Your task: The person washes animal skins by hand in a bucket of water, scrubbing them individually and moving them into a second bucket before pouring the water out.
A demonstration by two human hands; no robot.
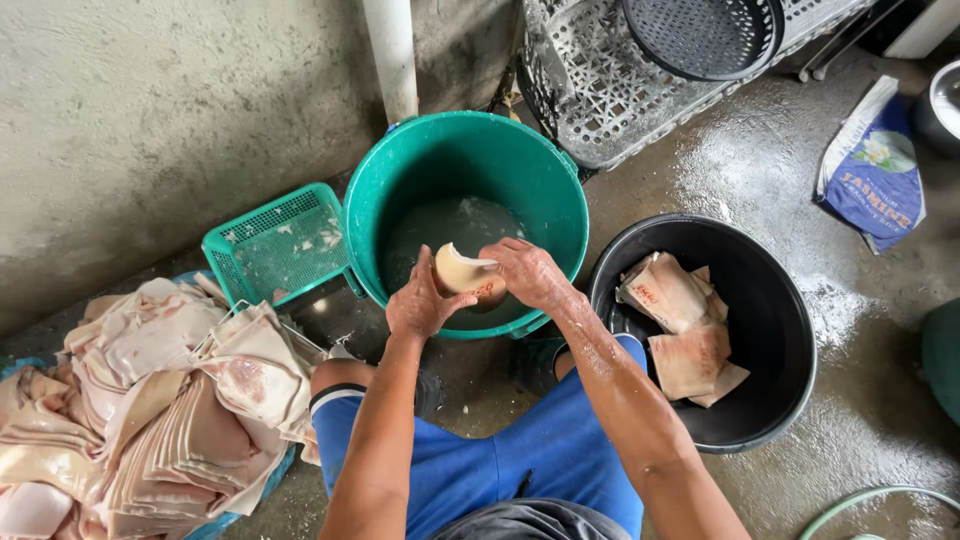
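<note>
From the head camera, looking down: the person squats on the wet concrete floor (760, 170). Both hands hold a curled, pale slab of pork skin (462, 270) over the round teal plastic bucket (560, 190) of cloudy water. The left hand (420, 300) cups it from below, fingers closed on its lower edge; the right hand (525, 272) grasps its upper right side. The slab lies between the two palms, above the near rim.

Wet and greasy, the skin could slip from either hand and drop into the water or onto the floor.

A heap of pale skins (150, 410) sits toward the floor's left edge, a black round tub (780, 330) with several folded pieces toward its right.
</note>
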